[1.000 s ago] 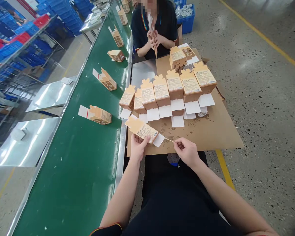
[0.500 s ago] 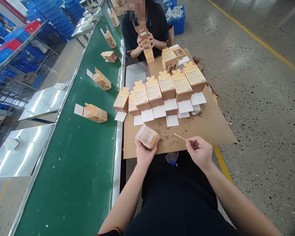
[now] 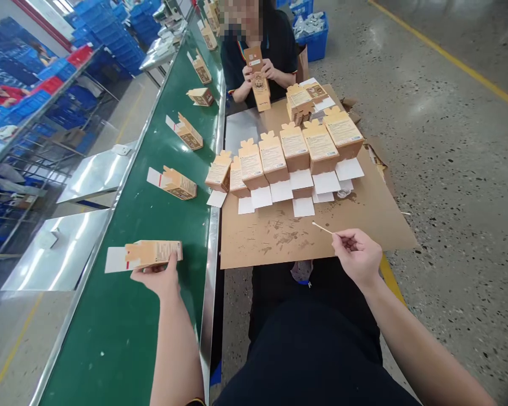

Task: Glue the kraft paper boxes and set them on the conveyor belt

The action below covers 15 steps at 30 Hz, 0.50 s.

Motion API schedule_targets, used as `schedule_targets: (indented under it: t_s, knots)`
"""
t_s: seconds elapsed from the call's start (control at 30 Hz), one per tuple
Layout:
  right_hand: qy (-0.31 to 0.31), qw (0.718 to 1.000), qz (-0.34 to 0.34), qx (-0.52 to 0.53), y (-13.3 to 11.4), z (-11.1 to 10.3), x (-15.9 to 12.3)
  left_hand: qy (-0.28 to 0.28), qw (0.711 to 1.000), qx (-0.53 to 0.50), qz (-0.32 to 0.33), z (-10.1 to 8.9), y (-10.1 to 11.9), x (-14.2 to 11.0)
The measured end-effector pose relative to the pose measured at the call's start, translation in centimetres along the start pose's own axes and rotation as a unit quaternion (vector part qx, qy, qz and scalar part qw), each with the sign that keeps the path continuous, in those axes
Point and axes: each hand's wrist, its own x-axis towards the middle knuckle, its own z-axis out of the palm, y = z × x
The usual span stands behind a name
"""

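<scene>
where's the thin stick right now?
Head view, right of centre: the thin stick is pinched in the right hand, over the near edge of the cardboard sheet.

The left hand [image 3: 158, 276] is stretched forward and leftward, fingers [image 3: 171, 258] closed in a grip. The right hand [image 3: 358, 256] is raised, fingertips pinched together.

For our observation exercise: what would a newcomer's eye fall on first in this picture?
First, the long green belt on the left, dotted with tan cartons; the left hand holds one carton on it. Then the fanned row of cartons on the cardboard sheet, where the right hand pinches a thin stick.
</scene>
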Motion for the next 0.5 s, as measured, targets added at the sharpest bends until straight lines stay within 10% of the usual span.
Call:
schedule_targets:
  t_s: [0.17, 0.3, 0.4, 0.5]
  knots:
    - [0.003, 1.000, -0.007, -0.002, 0.7, -0.4, 1.2, 0.000, 0.998, 0.027, -0.052, -1.6, -2.9, -0.3]
    - [0.042, 0.999, 0.000, -0.031, 1.2, -2.6, 1.3, 0.081, 0.992, 0.058, 0.071, -2.0, -3.3, -5.1]
    - [0.053, 0.998, 0.013, -0.041, 1.5, -3.9, 1.4, -0.012, 0.986, 0.008, 0.163, 1.6, -0.8, -5.2]
    - [0.055, 0.997, 0.014, -0.048, 1.4, -4.2, 2.1, -0.106, 0.986, -0.022, 0.129, 9.5, 4.0, -1.1]
